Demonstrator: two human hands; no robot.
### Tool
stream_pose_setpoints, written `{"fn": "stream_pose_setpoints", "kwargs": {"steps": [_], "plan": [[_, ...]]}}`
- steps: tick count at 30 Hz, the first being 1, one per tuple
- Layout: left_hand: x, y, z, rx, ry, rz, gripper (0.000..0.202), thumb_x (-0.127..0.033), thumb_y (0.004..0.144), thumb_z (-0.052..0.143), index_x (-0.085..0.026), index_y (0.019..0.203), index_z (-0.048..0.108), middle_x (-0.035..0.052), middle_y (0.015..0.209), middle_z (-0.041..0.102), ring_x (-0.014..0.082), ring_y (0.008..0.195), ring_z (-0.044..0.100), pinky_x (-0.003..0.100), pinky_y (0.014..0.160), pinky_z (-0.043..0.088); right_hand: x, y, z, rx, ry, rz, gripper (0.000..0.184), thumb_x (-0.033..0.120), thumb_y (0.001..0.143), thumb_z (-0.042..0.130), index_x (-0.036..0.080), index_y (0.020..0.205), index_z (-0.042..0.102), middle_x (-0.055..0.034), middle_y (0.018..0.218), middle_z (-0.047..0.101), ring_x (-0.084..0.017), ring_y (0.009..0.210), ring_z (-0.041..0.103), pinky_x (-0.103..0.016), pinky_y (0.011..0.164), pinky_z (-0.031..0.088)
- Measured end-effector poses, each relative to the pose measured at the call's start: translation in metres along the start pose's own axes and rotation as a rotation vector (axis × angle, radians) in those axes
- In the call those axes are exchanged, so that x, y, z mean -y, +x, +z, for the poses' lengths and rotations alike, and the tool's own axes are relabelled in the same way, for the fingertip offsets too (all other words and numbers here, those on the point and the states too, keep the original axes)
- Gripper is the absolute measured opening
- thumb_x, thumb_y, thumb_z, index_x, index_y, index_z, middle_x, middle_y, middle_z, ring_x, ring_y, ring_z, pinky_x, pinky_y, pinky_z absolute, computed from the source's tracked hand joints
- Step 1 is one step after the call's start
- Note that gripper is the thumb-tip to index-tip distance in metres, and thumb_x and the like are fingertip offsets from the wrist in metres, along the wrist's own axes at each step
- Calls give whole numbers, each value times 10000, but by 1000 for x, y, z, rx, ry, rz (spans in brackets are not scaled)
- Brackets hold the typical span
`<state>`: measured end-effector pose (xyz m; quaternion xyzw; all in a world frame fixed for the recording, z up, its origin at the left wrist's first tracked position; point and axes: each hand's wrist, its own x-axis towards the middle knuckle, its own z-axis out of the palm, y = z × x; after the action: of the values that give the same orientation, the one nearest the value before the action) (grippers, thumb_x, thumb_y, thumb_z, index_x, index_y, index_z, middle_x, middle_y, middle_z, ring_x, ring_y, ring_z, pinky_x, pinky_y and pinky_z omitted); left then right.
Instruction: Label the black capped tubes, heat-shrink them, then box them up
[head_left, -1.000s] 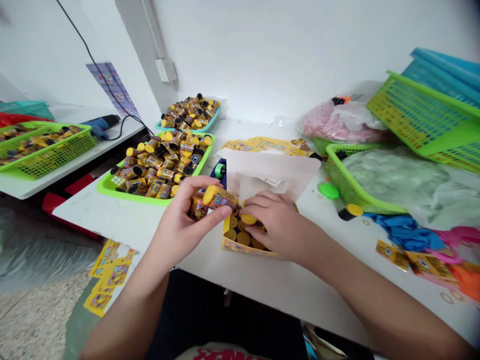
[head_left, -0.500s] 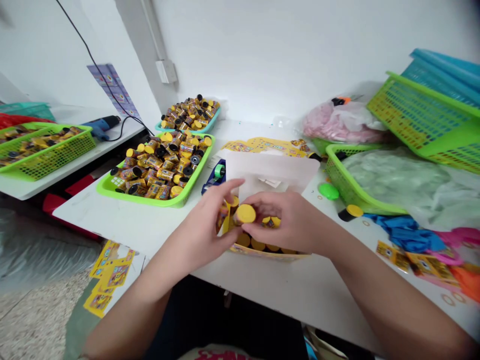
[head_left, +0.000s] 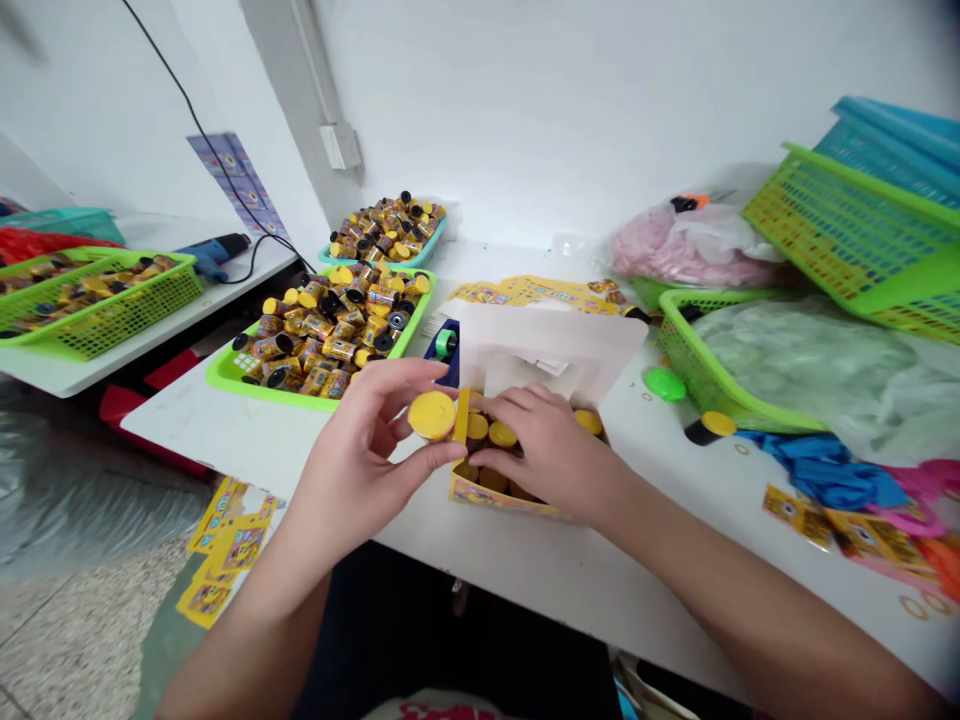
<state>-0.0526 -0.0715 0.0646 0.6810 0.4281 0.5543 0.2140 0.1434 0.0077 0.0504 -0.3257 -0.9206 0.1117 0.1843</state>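
Observation:
My left hand [head_left: 375, 440] has its thumb and fingers closed around a small canister with a yellow cap [head_left: 433, 415], just outside the box's left side flap. My right hand [head_left: 536, 440] reaches into the open cardboard box [head_left: 517, 503]. Its thumb and fingers are spread over yellow-capped canisters standing in rows, and the fingertips come near the left flap. One canister cap [head_left: 502, 435] shows between thumb and forefinger. The box's white lid [head_left: 551, 330] stands raised at the back. The hand hides part of the contents.
A green basket [head_left: 319, 400] heaped with canisters is left of the box, a teal basket [head_left: 442, 232] of more behind it. To the right lie a green egg-shaped piece [head_left: 664, 384], a lone canister [head_left: 709, 429], blue cloth-like pieces [head_left: 825, 465] and a bag-filled green basket [head_left: 750, 408].
My left hand has moved left out of the box area with a canister in it. My right hand has let go of the canister near the left hand and lowered into the box.

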Motion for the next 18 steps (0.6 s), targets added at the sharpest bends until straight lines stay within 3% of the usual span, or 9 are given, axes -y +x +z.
{"fn": "stream_pose_setpoints", "kwargs": {"steps": [5,9,14,18], "plan": [[-3,6,9,219,100,-27,338,-165,742,813,-265,1046,705,58,1111,647,210,1076,627,319,954,517,-9,0,-32,-173,154,122,299,289,970,491,167,1166,681,-81,1004,739,-211,881,665,-355,849,509],[6,10,17,337,154,-10,220,-74,760,757,-222,916,708,44,1066,667,175,974,663,277,857,532,-10,-5,-52,-224,127,150,285,327,939,512,184,1085,712,-63,943,746,-184,768,657,-318,734,513],[15,11,9,537,356,105,128,-179,773,787,-212,850,690,38,1015,710,201,996,670,319,876,476,-1,-11,-56,-105,141,119,196,317,895,574,216,951,732,-15,780,726,-152,681,633,-275,646,457],[10,8,-1,536,540,180,90,-276,853,715,-242,771,700,38,1092,736,297,1270,536,450,1021,380,13,-16,-48,192,151,125,315,313,950,503,197,727,692,-7,639,682,-127,544,570,-264,518,337]]}}
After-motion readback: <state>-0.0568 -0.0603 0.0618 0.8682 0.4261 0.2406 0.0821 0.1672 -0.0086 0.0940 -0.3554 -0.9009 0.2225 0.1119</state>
